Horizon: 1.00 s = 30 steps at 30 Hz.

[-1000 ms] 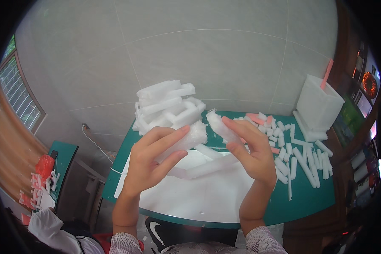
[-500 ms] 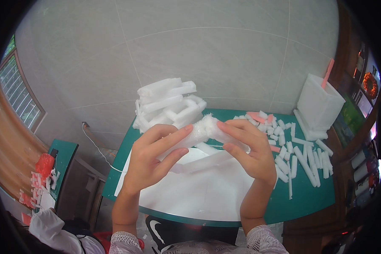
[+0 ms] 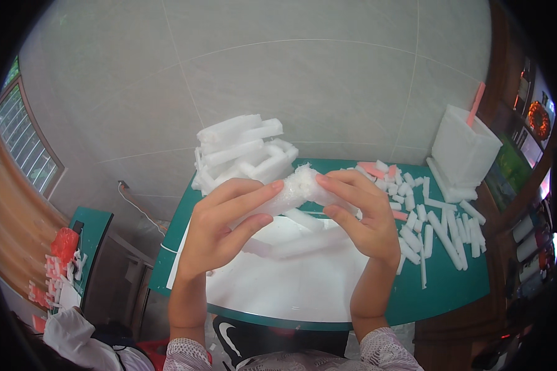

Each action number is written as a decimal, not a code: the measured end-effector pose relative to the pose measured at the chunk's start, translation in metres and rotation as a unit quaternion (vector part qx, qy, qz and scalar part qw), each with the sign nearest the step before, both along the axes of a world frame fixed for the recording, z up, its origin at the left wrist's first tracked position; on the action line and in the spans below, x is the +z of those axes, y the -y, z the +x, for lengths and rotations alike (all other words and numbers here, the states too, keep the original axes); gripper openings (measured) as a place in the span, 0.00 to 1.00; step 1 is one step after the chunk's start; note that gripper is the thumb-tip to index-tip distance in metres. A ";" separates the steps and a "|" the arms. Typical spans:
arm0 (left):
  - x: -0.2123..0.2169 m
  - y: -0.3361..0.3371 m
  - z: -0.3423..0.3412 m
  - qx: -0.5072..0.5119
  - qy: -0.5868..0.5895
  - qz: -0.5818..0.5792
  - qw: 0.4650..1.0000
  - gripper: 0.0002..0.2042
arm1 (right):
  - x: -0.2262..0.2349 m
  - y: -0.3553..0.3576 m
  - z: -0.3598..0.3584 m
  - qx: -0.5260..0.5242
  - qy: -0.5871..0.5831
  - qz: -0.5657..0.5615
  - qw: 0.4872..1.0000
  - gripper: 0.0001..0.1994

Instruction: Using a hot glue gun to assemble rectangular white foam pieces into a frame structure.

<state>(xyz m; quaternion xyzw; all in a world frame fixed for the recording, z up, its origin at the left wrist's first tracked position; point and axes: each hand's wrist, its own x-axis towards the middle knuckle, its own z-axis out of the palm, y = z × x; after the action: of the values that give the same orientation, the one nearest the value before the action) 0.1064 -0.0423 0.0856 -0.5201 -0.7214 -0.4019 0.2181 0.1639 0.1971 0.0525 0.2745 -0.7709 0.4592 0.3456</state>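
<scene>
White foam stick (image 3: 297, 188), rough-edged, held level above the green surface (image 3: 452, 284), one end in each hand. Left hand (image 3: 220, 232) fingers clamped along its left half; right hand (image 3: 362, 213) fingers pinched on the right end, so the middle stays free. At 12 o'clock, a stack of long white foam bars (image 3: 241, 148). At 3 o'clock, scattered short foam pieces (image 3: 436, 226). White sheet (image 3: 291, 284) lies beneath, at 6 o'clock.
</scene>
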 end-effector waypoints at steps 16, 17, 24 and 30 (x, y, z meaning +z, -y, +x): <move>-0.004 -0.024 -0.001 -0.003 -0.001 0.052 0.999 0.20 | 0.004 -0.007 0.008 -0.051 -0.005 -0.008 0.999 0.20; -0.003 -0.025 0.001 0.004 0.005 0.054 0.998 0.20 | 0.004 -0.007 0.009 -0.056 -0.012 -0.002 0.998 0.20; -0.010 -0.033 0.001 0.008 -0.008 0.086 0.996 0.22 | 0.003 -0.008 0.016 -0.065 -0.025 -0.003 0.998 0.21; -0.023 -0.028 -0.006 -0.013 -0.011 0.106 0.994 0.24 | 0.005 -0.001 0.015 -0.070 -0.035 0.006 0.997 0.19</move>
<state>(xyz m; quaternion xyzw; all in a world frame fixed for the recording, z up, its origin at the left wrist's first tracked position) 0.1002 -0.0141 0.0629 -0.5077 -0.6652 -0.4737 0.2745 0.1789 0.1978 0.0579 0.2380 -0.7784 0.4197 0.4016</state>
